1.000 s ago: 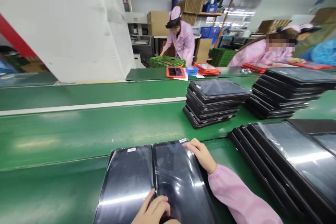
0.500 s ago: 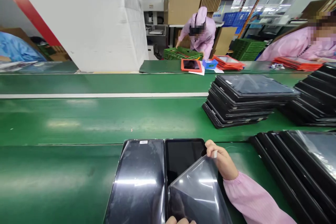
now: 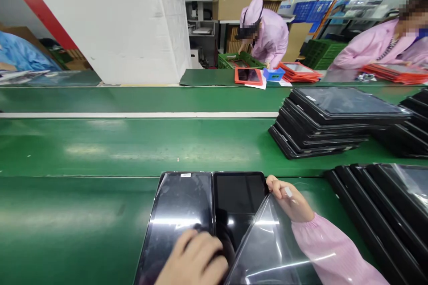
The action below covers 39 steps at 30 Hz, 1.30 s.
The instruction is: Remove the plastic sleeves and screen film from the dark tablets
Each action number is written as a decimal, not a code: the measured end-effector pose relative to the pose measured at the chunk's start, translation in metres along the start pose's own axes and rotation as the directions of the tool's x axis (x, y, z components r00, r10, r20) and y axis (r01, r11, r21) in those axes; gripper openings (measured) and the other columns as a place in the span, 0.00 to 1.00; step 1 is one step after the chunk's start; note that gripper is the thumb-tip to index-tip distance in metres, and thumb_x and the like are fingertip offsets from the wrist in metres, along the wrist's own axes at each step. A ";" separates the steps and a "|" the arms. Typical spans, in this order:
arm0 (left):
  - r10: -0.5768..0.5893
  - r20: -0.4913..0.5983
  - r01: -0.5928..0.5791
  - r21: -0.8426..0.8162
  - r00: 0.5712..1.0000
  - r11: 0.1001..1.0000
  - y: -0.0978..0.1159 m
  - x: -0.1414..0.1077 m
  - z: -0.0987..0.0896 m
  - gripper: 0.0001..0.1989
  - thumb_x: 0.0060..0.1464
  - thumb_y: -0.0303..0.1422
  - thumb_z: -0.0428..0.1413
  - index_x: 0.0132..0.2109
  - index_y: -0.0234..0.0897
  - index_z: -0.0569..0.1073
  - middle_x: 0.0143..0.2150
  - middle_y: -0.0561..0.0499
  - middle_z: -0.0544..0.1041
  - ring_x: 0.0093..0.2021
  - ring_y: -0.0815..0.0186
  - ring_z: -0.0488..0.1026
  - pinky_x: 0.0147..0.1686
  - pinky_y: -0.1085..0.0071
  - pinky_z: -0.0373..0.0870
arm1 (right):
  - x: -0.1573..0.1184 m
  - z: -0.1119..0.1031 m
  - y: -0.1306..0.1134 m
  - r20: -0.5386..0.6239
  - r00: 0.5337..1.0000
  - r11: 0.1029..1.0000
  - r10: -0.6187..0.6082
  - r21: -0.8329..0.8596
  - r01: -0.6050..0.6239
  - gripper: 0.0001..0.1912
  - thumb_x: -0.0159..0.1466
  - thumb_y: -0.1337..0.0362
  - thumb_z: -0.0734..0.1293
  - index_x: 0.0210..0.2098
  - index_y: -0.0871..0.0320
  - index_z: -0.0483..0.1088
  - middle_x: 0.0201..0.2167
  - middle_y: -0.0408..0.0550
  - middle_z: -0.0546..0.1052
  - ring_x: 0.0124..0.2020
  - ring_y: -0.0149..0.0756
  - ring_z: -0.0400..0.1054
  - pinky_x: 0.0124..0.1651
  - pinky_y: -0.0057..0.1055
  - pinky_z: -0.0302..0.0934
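Two dark tablet-like screens lie side by side on the green bench. The left screen [image 3: 179, 200] is covered in film and has a small white label at its top edge. My right hand [image 3: 290, 198] pinches the upper corner of a clear protective film [image 3: 274, 245], which is lifted off much of the right screen [image 3: 239, 193]. That film slants down to the right screen's lower part, and a white tab shows by my fingers. My left hand [image 3: 195, 258], slightly blurred, hovers over or touches the left screen's lower part, fingers bent and apart, holding nothing visible.
Stacked dark screens [image 3: 321, 129] stand at the back right, and a leaning row of screens [image 3: 377, 213] lies at the right. Across the bench, a person in pink [image 3: 267, 31] bends over a green crate [image 3: 242, 60]; red-framed tablets [image 3: 299, 72] lie nearby.
My right hand has drawn the film further back, baring more of the right screen. My left hand has come up from the bottom edge onto the left screen. The camera view has shifted slightly.
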<state>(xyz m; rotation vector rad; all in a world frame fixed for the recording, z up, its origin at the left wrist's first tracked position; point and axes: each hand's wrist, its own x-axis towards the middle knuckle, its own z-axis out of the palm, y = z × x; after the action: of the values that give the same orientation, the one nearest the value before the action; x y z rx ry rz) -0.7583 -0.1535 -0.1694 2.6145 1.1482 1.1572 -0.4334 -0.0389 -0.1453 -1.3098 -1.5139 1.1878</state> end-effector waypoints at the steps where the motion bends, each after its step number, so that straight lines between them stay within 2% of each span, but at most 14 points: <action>1: -0.054 0.024 0.052 0.071 0.998 0.996 -0.011 0.004 -0.008 0.14 0.63 0.25 0.48 0.43 0.45 0.76 0.45 0.56 0.81 0.46 0.66 0.77 0.53 0.65 0.64 | 0.000 0.000 0.000 0.002 1.000 1.000 0.002 0.001 -0.002 0.34 0.55 0.32 0.65 0.14 0.54 0.57 0.26 0.47 0.60 0.30 0.41 0.54 0.35 0.39 0.53; 3: -0.148 0.058 0.133 0.210 0.987 0.969 -0.033 0.008 -0.019 0.16 0.62 0.25 0.46 0.47 0.44 0.76 0.50 0.50 0.80 0.52 0.60 0.76 0.56 0.59 0.64 | -0.001 0.000 -0.002 0.004 1.000 1.000 0.008 0.005 -0.008 0.34 0.56 0.32 0.64 0.14 0.54 0.56 0.26 0.48 0.60 0.30 0.41 0.54 0.35 0.40 0.54; 5: -0.192 0.094 0.160 0.274 0.977 0.948 -0.051 0.010 -0.023 0.17 0.62 0.25 0.46 0.51 0.43 0.76 0.54 0.47 0.79 0.55 0.57 0.74 0.56 0.55 0.66 | -0.001 0.000 -0.004 0.008 1.000 1.000 0.014 0.010 -0.014 0.34 0.56 0.33 0.63 0.13 0.55 0.54 0.25 0.48 0.60 0.30 0.41 0.54 0.35 0.40 0.54; 8: -0.225 0.153 0.174 0.292 0.962 0.941 -0.072 0.009 -0.014 0.18 0.66 0.30 0.49 0.58 0.45 0.73 0.60 0.46 0.75 0.61 0.56 0.71 0.56 0.55 0.70 | -0.002 0.001 -0.009 0.025 0.999 0.999 0.026 0.021 -0.026 0.34 0.55 0.34 0.64 0.13 0.55 0.53 0.24 0.47 0.59 0.30 0.41 0.54 0.35 0.40 0.54; 11: -0.234 0.145 0.179 0.313 0.961 0.933 -0.084 0.009 0.001 0.20 0.67 0.33 0.49 0.64 0.46 0.70 0.65 0.46 0.71 0.64 0.55 0.68 0.57 0.55 0.72 | -0.003 0.000 -0.010 0.035 0.999 0.999 0.042 0.024 -0.042 0.32 0.55 0.38 0.66 0.13 0.55 0.54 0.24 0.47 0.58 0.30 0.42 0.54 0.34 0.39 0.54; 15: -0.190 0.139 0.137 0.323 0.972 0.936 -0.089 0.008 0.010 0.23 0.65 0.33 0.50 0.66 0.47 0.68 0.68 0.46 0.68 0.66 0.55 0.67 0.57 0.56 0.71 | -0.008 -0.001 -0.007 0.025 0.998 0.997 0.057 0.046 -0.058 0.31 0.57 0.40 0.65 0.13 0.56 0.54 0.24 0.47 0.58 0.30 0.42 0.55 0.35 0.39 0.53; 21: -0.150 0.144 0.094 0.335 0.978 0.937 -0.092 0.006 0.007 0.24 0.64 0.35 0.52 0.66 0.45 0.69 0.69 0.46 0.67 0.65 0.55 0.66 0.58 0.60 0.68 | -0.012 0.000 -0.006 0.041 0.996 0.995 0.078 0.057 -0.081 0.32 0.60 0.38 0.63 0.14 0.56 0.56 0.25 0.47 0.59 0.30 0.41 0.54 0.34 0.38 0.52; 25: -0.114 0.151 0.053 0.359 0.982 0.932 -0.094 0.004 0.008 0.25 0.63 0.36 0.52 0.66 0.43 0.69 0.69 0.45 0.67 0.65 0.55 0.66 0.58 0.60 0.67 | -0.012 0.002 -0.009 0.068 0.995 0.996 0.067 0.047 -0.070 0.34 0.60 0.34 0.62 0.15 0.56 0.58 0.25 0.47 0.60 0.28 0.39 0.54 0.33 0.37 0.50; 31: -0.089 0.198 0.005 0.391 0.976 0.920 -0.102 -0.004 0.011 0.28 0.63 0.38 0.52 0.69 0.45 0.64 0.70 0.45 0.65 0.65 0.54 0.66 0.57 0.58 0.67 | -0.011 0.007 -0.017 0.084 0.995 0.998 0.056 0.011 -0.057 0.34 0.60 0.35 0.64 0.14 0.56 0.60 0.26 0.48 0.64 0.28 0.38 0.56 0.35 0.37 0.52; 34: -0.087 0.178 0.018 0.358 0.980 0.933 -0.105 -0.005 0.012 0.28 0.63 0.39 0.52 0.69 0.46 0.64 0.69 0.46 0.66 0.64 0.54 0.68 0.57 0.60 0.67 | -0.010 0.009 -0.018 0.072 0.996 0.999 0.050 -0.006 -0.050 0.34 0.59 0.34 0.63 0.14 0.56 0.59 0.26 0.48 0.65 0.28 0.38 0.56 0.35 0.38 0.53; 39: -0.167 0.133 0.128 0.260 0.977 0.957 -0.099 -0.001 0.012 0.24 0.64 0.38 0.51 0.66 0.47 0.68 0.68 0.47 0.68 0.64 0.54 0.67 0.62 0.58 0.63 | -0.009 0.009 -0.017 0.054 0.996 0.998 0.067 -0.009 -0.067 0.32 0.54 0.37 0.67 0.12 0.56 0.61 0.26 0.49 0.66 0.28 0.39 0.58 0.36 0.39 0.55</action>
<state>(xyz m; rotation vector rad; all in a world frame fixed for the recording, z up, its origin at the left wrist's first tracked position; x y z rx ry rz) -0.8114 -0.0804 -0.2112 2.6780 1.5138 0.8143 -0.4450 -0.0493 -0.1313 -1.3520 -1.5245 1.2706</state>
